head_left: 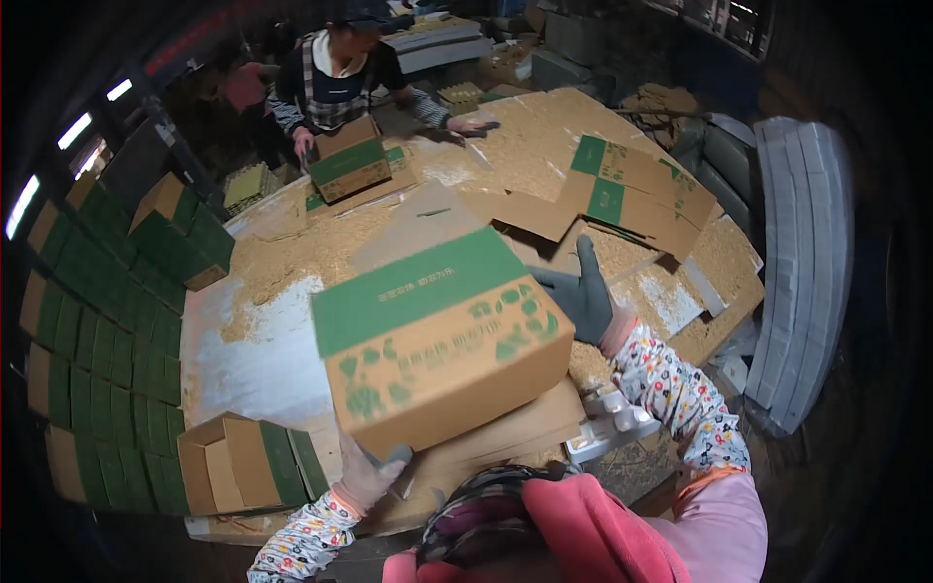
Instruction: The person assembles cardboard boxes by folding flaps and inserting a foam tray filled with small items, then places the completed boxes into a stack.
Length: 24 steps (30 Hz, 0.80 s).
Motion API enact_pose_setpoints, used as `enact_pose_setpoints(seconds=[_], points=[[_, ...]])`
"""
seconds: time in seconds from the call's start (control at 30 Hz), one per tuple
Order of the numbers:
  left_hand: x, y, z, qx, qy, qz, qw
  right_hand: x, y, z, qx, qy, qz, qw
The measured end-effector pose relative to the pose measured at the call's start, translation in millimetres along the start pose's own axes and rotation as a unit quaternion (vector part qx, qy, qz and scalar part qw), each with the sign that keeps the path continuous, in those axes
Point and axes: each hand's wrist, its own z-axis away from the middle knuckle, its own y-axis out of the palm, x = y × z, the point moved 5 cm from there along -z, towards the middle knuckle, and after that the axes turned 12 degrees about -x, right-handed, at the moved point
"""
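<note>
A closed green and brown cardboard box [442, 335] is tilted in front of me, between my two hands. My left hand [369, 476], in a pale glove with grey fingertips, grips its lower left corner; part of the fingers is hidden under the box. Against the box's right end lies my right hand [583, 296] in a dark grey glove, its thumb raised and its fingers reaching along the far side. Flat brown cardboard [496, 442] shows beneath the box. To the left of my left hand stands an open cardboard box [228, 466] with its flaps up.
Flattened cartons [637, 194] lie at the table's right. Sawdust-like bits cover much of the table [262, 291]. Stacked green boxes [107, 389] line the left side. Across the table, a person [340, 78] touches another box [350, 165]. A tall white stack [802, 262] stands right.
</note>
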Motion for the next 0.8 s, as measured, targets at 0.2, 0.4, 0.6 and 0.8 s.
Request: enact_pose_setpoints(seconds=[0.2,0.4,0.6,0.8], points=[[99.0,-14.9,-3.1,-0.155,-0.305,0.111,0.933,-35.8,-58.4,-40.0,-0.146,-0.147,0.640,0.740],[156.7,-8.0,-94.7,0.016,-0.285,-0.109,0.952,-30.7,-154.4,-36.7,-0.182,0.003,-0.059,0.981],[28.1,54.1,-132.8,0.112,0.016,-0.473,0.874,146.8,-461.3,178.7,-0.740,-0.531,0.249,0.328],[82.5,14.1,-90.6,0.032,-0.225,-0.440,0.869,188.8,-626.5,228.4,-0.691,-0.429,-0.211,0.542]])
